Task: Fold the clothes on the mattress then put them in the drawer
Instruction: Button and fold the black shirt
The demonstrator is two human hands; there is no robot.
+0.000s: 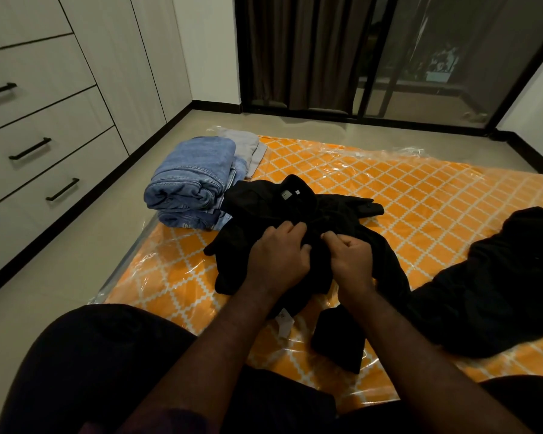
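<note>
Far left there's the drawers [44, 120], all pushed closed, black bar handles; next over, at the left edge of the mattress [420, 189], sits a stack of folded jeans [192, 180] with a grey folded piece [248, 145] tucked just behind it, so part of the folding looks done. Right up against the jeans lies the black shirt [264, 202], collar and label facing up at the far end, sleeves flung out to the sides; that's the one in hand. The left hand [276, 255] is on the middle of it, fingers curled, grip pinched on a bit of the front fabric; the right hand [351, 258] is just beside it, closed to a near fist, grip also pinching the cloth. It looks to me like doing up or lining up the front before the fold; can't make out a button though. Further right a second black garment [499, 277] lies in a loose heap, not folded. So my read is we're partway through the folding step, drawer part not started; the next move needs the front laid flat, then the sleeves brought in across the body; the plastic wrap on the mattress looks slippery, so the cloth may slide while it's smoothed.
</note>
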